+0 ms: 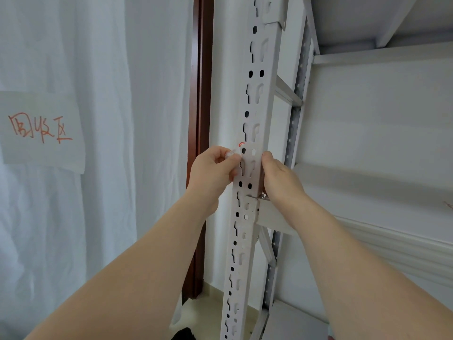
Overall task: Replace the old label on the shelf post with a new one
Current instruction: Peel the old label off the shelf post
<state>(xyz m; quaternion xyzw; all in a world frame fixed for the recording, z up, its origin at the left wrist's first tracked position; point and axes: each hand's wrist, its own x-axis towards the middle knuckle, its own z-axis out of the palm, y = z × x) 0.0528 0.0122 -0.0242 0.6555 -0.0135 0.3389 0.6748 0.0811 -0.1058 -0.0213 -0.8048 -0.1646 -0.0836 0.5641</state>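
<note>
White paper scrap point(232, 153), crumpled, is pinched betw thumb and fingers of the left hand point(211, 168) at the left edge of the shelf post point(247, 173). Prob the old label coming off, or backing, can't tell which. A bit of red print point(241, 144) shows at the post edge just above the scrap, so some label material is on the metal there. Right hand point(279, 177) is wrapped round the right side of the post at the same height, thumb on the front face, fingers hidden behind; clenched on the post, likely to steady it or press the strip flat while the left pulls. Both hands sit just above the crossbeam bracket point(252, 207).

Post is white perforated steel w/ keyhole slots, running up past the shelf underside point(367, 18). Left of it: dark wood door frame point(199, 119), white sheet w/ a paper sign point(41, 131) in red handwriting, well apart from the work.

Judgement: removal step, new label not in view.
</note>
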